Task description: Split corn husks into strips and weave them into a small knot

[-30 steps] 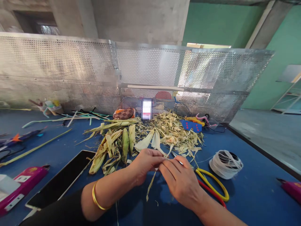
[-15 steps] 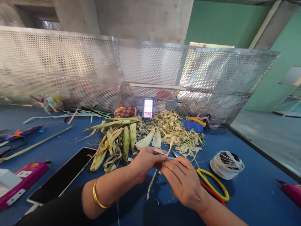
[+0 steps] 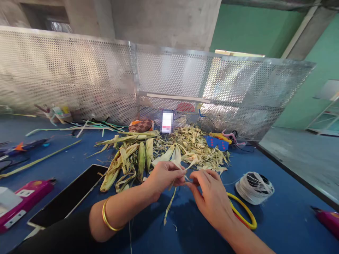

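My left hand [image 3: 165, 178] is closed in a pinch on pale corn husk strips. One husk strip [image 3: 170, 206] hangs down below its fingers. Close by on the right, my right hand [image 3: 210, 194] pinches the thin end of a husk strip between thumb and fingertips, a small gap from the left fingers. Under and beside the right wrist lie scissors, with a yellow handle [image 3: 250, 211] and a red one showing; the blades are hidden by the hand. Beyond both hands spreads a heap of shredded husk [image 3: 203, 141], with whole green-yellow husks [image 3: 113, 174] to its left.
A white twine spool [image 3: 254, 187] stands on the right of the blue table. To the left lie a black-screened tablet [image 3: 70, 194] and a magenta power strip [image 3: 29, 199]. A lit phone [image 3: 167, 121] stands before the perforated metal screen [image 3: 169, 74]. Blue cut-out glasses [image 3: 217, 143] sit behind.
My right hand has shifted slightly right and down, so a small gap now separates the hands. My left hand keeps its pinch on the husk. The scissor blade tip is now covered.
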{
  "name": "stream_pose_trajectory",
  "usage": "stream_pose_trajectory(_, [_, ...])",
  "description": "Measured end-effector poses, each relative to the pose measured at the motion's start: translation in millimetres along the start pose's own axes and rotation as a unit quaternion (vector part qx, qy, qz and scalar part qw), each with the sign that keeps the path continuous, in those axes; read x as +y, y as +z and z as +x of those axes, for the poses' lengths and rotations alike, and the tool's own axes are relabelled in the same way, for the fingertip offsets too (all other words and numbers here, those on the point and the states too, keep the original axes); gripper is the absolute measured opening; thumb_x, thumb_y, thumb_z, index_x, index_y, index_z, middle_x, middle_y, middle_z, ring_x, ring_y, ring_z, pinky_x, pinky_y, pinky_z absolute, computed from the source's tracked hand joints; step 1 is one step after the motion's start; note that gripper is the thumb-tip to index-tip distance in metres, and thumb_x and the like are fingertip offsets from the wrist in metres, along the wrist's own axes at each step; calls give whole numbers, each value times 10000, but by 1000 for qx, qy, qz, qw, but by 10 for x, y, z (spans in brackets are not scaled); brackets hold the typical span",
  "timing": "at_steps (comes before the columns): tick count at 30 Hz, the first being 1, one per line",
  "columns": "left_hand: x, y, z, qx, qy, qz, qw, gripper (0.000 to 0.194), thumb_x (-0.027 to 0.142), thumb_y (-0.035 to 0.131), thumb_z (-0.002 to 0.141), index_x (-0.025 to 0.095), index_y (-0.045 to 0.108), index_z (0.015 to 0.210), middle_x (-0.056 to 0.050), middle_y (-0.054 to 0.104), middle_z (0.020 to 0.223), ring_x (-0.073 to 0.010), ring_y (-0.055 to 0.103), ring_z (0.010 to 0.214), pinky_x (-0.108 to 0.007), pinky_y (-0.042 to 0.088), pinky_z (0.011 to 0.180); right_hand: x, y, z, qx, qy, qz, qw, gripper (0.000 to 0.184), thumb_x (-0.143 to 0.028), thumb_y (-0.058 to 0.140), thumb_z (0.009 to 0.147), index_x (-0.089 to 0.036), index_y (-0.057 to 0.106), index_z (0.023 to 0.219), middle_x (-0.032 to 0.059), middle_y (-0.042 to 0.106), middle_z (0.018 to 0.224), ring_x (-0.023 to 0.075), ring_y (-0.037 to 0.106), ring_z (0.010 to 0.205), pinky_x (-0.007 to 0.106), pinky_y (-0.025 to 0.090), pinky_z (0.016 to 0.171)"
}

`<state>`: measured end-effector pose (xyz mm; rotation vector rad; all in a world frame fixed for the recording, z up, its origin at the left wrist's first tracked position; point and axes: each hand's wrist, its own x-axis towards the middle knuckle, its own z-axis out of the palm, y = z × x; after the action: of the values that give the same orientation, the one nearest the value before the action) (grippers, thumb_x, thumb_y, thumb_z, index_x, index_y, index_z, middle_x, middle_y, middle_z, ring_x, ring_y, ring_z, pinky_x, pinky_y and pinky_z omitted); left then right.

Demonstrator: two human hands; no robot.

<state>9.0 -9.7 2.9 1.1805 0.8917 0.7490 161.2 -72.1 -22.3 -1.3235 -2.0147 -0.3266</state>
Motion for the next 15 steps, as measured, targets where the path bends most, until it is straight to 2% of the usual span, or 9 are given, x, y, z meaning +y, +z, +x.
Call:
stream_pose_trajectory(3, [20, -13, -12, -3, -3, 20, 1000, 273, 371, 754, 581, 135, 636, 651, 15, 603, 555, -87, 541, 508, -248, 476, 587, 12, 19, -11, -36, 34, 38, 998, 163, -259, 461, 918, -202, 527, 781, -1, 590, 696, 154, 535, 646, 307, 378, 711])
stream_pose_trajectory(6, [4, -24, 1, -9, -3, 48, 999, 249, 360, 721, 613, 130, 627, 600, -7, 636, 645, -73, 539, 497, -230, 451, 554, -13, 26, -11, -53, 54, 89, 993, 236, -213, 449, 916, -206, 471, 681, -22, 554, 631, 140, 499, 605, 275, 373, 640])
stream_pose_trajectory(9, [-54, -28, 41, -23, 32, 56, 998, 221, 331, 717, 609, 132, 626, 579, -22, 658, 719, -76, 545, 513, -252, 471, 599, -77, 24, -6, -50, 29, 102, 993, 241, -168, 420, 912, -201, 463, 678, -13, 546, 637, 138, 488, 609, 274, 358, 615])
stream_pose_trajectory(12, [-90, -36, 77, -29, 67, 68, 995, 206, 321, 715, 606, 137, 628, 572, -20, 656, 688, -89, 546, 537, -262, 481, 630, -110, 13, -9, -58, -12, 98, 993, 233, -144, 403, 914, -194, 490, 703, -1, 559, 663, 143, 495, 628, 292, 363, 650])
stream_pose_trajectory(15, [-55, -54, 82, -34, 41, 89, 995, 229, 349, 664, 664, 138, 629, 581, -14, 642, 607, -109, 577, 554, -268, 483, 652, -45, -19, -15, -41, -22, 73, 996, 196, -172, 404, 927, -193, 555, 805, 20, 595, 737, 160, 527, 688, 314, 379, 701])
